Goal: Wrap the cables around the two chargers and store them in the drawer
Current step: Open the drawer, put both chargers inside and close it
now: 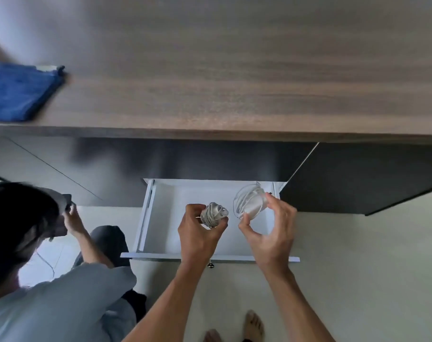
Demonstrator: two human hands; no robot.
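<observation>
Left hand (200, 233): gripping the smaller charger (213, 214), its white cable wound tightly round it, over the open drawer (158, 218)
Right hand (269, 230): pinching the larger charger (253, 202) between thumb and fingertips, cable looping loosely round it, above the drawer's right side
Drawer: standing pulled out, white inside
Bench (234, 70): carrying a folded blue cloth (17, 92) at far left
Left edge: a second person (49, 292) crouching
</observation>
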